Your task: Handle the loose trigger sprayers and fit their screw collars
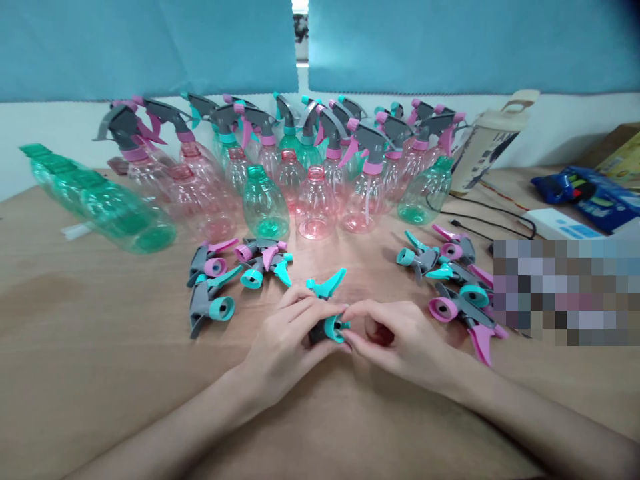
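Note:
A grey and teal spray head [333,328] is between my two hands near the middle of the table. My left hand [293,333] wraps round its body, with the teal trigger sticking up past the fingers. My right hand [395,333] pinches at the open teal collar, where a small teal piece shows between thumb and forefinger. Loose spray heads lie on either side: a teal-collared one [213,307] and others at the left, a pink-collared one [463,313] and several more at the right.
Behind stand several pink and green bottles, such as a topless green bottle [265,207] and a pink bottle [316,207]. Green bottles [127,213] lean at the left. A carton [487,150], black cable [505,217], white box [565,225] and blue packet [595,200] are at the right.

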`<state>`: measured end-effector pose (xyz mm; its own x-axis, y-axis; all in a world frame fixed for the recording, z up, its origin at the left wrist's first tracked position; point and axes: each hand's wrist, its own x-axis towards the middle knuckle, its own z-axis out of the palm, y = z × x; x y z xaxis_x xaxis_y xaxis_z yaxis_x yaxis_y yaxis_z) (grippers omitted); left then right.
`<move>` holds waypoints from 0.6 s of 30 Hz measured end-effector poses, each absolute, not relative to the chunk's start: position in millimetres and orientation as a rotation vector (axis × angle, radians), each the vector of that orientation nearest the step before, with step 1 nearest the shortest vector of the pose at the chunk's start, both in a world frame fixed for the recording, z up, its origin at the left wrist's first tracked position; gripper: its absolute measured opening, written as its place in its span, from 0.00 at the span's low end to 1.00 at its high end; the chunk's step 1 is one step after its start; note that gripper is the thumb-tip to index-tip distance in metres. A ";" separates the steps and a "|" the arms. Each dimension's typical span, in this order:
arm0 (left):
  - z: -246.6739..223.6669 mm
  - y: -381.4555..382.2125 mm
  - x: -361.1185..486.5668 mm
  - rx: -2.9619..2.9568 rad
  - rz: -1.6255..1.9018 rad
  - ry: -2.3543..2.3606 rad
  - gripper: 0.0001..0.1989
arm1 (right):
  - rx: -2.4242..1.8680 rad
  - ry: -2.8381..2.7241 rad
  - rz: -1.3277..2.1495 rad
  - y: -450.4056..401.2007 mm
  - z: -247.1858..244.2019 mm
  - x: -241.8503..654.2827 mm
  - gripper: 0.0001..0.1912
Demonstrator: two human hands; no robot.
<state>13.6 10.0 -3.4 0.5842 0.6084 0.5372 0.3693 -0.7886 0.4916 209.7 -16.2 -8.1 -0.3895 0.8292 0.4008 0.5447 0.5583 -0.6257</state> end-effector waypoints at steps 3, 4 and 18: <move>-2.8 7.7 15.3 2.521 1.077 0.790 0.14 | -1.097 -2.047 0.410 -18.6 -9.9 206.0 0.06; -2.0 6.7 16.3 2.532 1.096 0.789 0.14 | -1.092 -2.024 0.368 -19.3 -10.0 205.1 0.06; 18.9 -0.6 24.2 1.958 0.980 1.289 0.21 | -1.082 -1.623 0.552 -8.8 -5.9 215.4 0.07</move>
